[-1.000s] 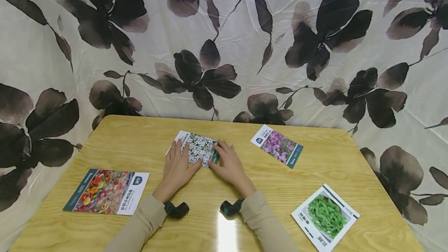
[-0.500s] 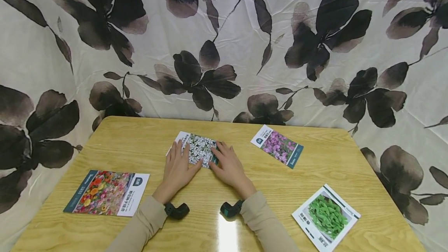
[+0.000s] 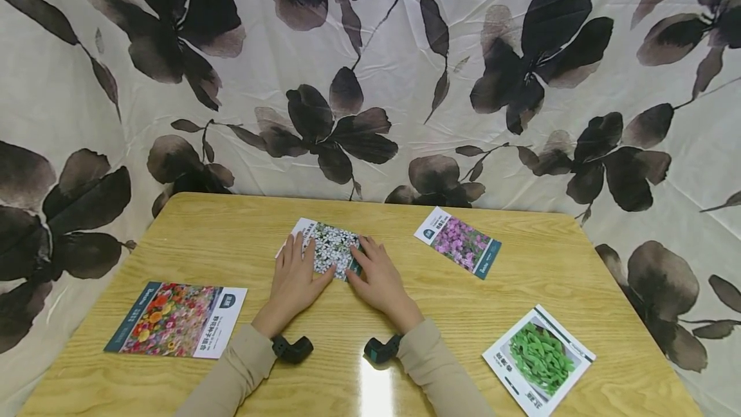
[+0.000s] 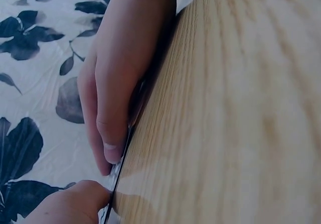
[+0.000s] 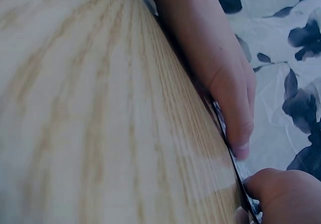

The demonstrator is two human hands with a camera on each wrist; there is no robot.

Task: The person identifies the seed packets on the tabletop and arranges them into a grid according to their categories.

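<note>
A seed packet with a picture of white flowers (image 3: 334,248) lies flat near the back middle of the table. On its left part rests my left hand (image 3: 294,278), fingers extended, the thumb along the near edge. My right hand (image 3: 379,277) rests on the packet's dark right end with its fingers spread. In the left wrist view the left thumb (image 4: 70,204) and the right hand (image 4: 118,78) meet the packet's edge, which shows as a thin line. From the right wrist, the right thumb (image 5: 286,194) touches that same edge, below the left hand (image 5: 210,53).
A packet with purple flowers (image 3: 460,241) lies at the back right, one with green leaves (image 3: 541,359) at the front right. To the left is a larger packet with colourful flowers (image 3: 173,319). Behind the wooden table (image 3: 451,352) hangs a floral curtain (image 3: 428,140).
Both hands have stayed on the white-flower packet. Only slight shifts of the right fingers show; the other packets have not moved.
</note>
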